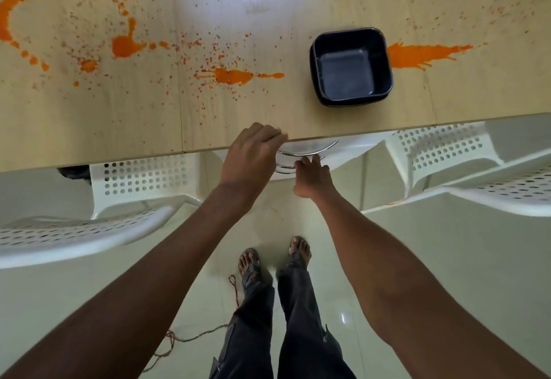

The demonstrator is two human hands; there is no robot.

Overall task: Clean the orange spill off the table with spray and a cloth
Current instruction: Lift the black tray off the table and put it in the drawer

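Two bare hands down at the near edge of the table. Left hand curled at the edge, knuckles up, fingertips at the lip – gripping the edge or merely resting on it, cannot tell. Right hand lower, below the tabletop, fingers slightly apart and reaching to the stacked steel plates that jut from under the table; touching the rims, though a real grip cannot be made out.

Orange spill scattered over the pale wood top: a long splash just left of centre, a thicker blot further left, an arc at the far left edge, another streak right of the bowl, fine specks between them all. Black square bowl upright on the table, near the front edge, seemingly nested in a second one, just beside the right-hand streak.

White perforated chairs tucked on either side below the table – one left, one right. Dark trousers and sandalled feet on the glossy light floor, a thin reddish cord trailing beside the left foot.
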